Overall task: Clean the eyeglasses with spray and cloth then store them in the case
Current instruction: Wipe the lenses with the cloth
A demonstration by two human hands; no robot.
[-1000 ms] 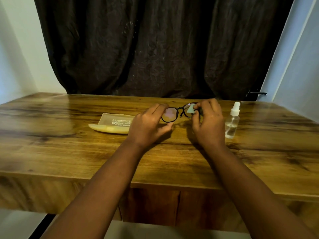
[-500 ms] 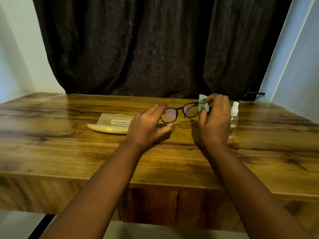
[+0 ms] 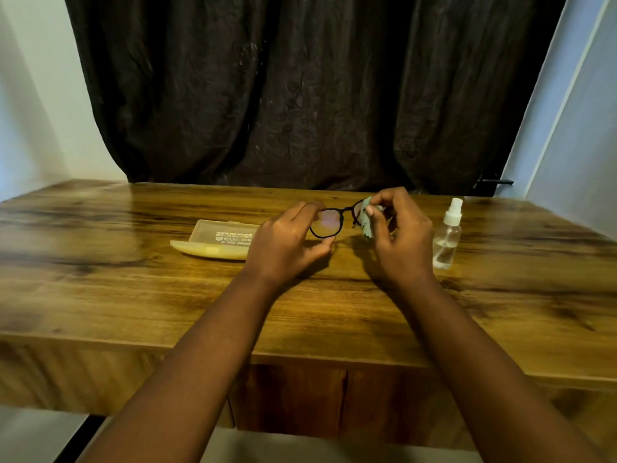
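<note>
Above a wooden bench (image 3: 133,295), the left hand (image 3: 283,245) pinches the black-framed eyeglasses (image 3: 329,223) by one lens rim; the right hand (image 3: 399,235) closes its fingers (image 3: 370,211) on a pale green cloth (image 3: 366,225) over the other lens. An open translucent yellowish case (image 3: 213,240) lies left, a clear spray bottle (image 3: 447,235) stands right

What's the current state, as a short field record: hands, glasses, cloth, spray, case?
left hand: grips eyeglasses at left lens rim
right hand: pinches cleaning cloth on the other lens
eyeglasses: held above the wooden table
spray bottle: upright, right of hands, untouched
glasses case: open on table, left of hands
</note>
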